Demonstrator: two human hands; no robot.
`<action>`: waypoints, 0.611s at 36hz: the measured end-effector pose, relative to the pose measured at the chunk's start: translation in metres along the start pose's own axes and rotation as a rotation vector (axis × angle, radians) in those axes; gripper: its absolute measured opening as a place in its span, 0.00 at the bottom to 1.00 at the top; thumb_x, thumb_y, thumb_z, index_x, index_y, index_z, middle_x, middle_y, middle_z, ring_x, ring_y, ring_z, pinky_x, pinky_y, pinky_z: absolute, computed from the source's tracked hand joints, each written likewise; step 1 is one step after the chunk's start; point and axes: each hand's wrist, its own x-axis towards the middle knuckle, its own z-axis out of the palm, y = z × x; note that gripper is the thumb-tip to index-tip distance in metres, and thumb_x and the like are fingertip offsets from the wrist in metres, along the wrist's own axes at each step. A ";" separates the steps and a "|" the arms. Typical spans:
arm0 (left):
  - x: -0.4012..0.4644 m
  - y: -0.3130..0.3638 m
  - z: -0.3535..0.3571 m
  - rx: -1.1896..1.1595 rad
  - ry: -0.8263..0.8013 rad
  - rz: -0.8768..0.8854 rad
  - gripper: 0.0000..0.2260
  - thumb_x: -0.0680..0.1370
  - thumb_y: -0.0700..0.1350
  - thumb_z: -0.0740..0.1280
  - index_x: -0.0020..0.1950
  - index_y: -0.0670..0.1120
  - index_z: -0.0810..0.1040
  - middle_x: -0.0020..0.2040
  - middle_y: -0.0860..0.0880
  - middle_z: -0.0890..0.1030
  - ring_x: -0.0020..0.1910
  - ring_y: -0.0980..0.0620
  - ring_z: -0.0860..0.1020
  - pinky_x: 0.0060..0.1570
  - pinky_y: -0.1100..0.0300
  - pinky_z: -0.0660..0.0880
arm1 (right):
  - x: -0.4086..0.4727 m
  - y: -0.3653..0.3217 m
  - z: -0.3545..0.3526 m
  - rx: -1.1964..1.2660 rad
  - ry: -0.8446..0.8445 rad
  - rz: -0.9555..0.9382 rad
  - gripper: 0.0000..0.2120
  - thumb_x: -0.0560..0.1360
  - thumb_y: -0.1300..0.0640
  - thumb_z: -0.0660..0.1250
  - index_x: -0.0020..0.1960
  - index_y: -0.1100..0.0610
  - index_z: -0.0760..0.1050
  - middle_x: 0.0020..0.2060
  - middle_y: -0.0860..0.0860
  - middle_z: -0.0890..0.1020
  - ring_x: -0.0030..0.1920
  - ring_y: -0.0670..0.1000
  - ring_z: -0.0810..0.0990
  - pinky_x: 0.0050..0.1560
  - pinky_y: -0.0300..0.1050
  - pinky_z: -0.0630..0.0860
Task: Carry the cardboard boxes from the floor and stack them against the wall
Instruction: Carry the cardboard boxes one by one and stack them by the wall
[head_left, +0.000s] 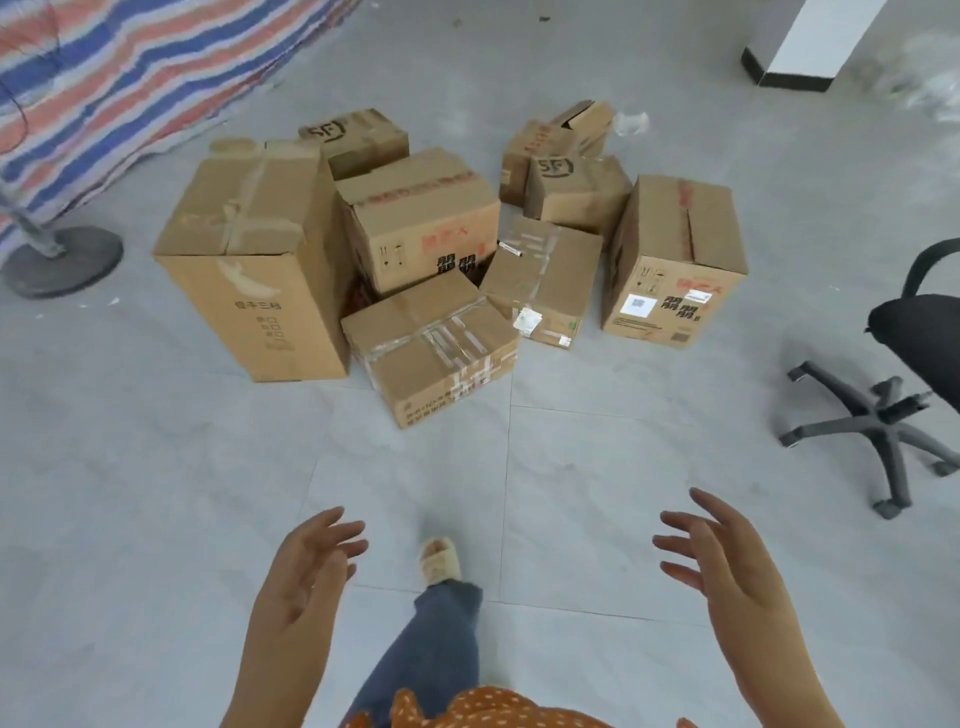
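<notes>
Boxes (363, 140) (576, 192) marked "SF" sit among others.

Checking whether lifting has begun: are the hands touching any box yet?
Apart. The head view shows bare floor between the left hand, the right hand and the nearest box.

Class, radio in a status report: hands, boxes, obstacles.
Left hand and right hand open, empty. Cardboard boxes all on floor, untouched. Office chair to the right, path ahead open.

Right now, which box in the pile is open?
The small box at the far back right: its top flap stands up, showing a dark gap inside. The others in view look shut, and most are taped across the top.
</notes>
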 end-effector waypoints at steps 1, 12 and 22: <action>0.014 0.001 0.005 0.003 0.010 -0.012 0.15 0.79 0.32 0.59 0.54 0.51 0.75 0.51 0.48 0.82 0.50 0.52 0.81 0.51 0.63 0.77 | 0.017 0.001 0.003 -0.008 0.000 -0.001 0.11 0.80 0.57 0.59 0.58 0.44 0.73 0.49 0.49 0.83 0.47 0.47 0.83 0.46 0.43 0.81; 0.221 0.062 0.087 0.025 0.057 0.042 0.15 0.80 0.34 0.57 0.54 0.54 0.75 0.54 0.48 0.81 0.54 0.50 0.79 0.57 0.51 0.75 | 0.225 -0.042 0.054 0.011 0.052 -0.025 0.12 0.80 0.61 0.57 0.56 0.46 0.73 0.50 0.52 0.83 0.45 0.47 0.84 0.42 0.40 0.81; 0.349 0.101 0.125 0.033 0.144 -0.006 0.15 0.80 0.35 0.58 0.57 0.54 0.75 0.51 0.56 0.82 0.50 0.58 0.81 0.53 0.59 0.78 | 0.394 -0.106 0.106 -0.092 -0.072 -0.020 0.16 0.76 0.38 0.59 0.60 0.44 0.70 0.52 0.47 0.80 0.51 0.52 0.82 0.48 0.37 0.78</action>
